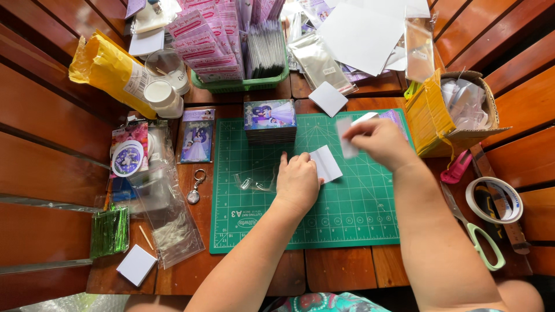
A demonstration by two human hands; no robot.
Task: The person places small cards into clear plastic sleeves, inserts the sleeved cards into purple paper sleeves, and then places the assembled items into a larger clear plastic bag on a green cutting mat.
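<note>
**Two hands, small white cards on a green cutting mat**

Left of the grip: one bundle of shiny green twist ties, one blank white square pad, one flat clear plastic bag with pale bits inside, one thin wooden stick. Beyond these, one round metal keyring charm and one glossy printed card in a sleeve. Slatted red-brown wooden table, grooved between planks.

Centre: one matte green cutting mat with a white grid; its near half is bare. A crumpled clear sleeve lies just left of the left hand. The hand is palm down, fingers curled, pressing a folded white card flat to the mat; the card pokes out at the hand's right edge. A stack of printed cards stands just beyond the hand, at the mat's far edge.

The right hand, raised over the mat's far right part, pinches a small white paper piece between thumb and fingers; motion blur softens its outline. One loose white square lies beyond it, off the mat.

Right of the grip: one open cardboard box, one pink cutter, one roll of tape, one pair of green-handled scissors. This side is tightly crowded to the table edge.
</note>
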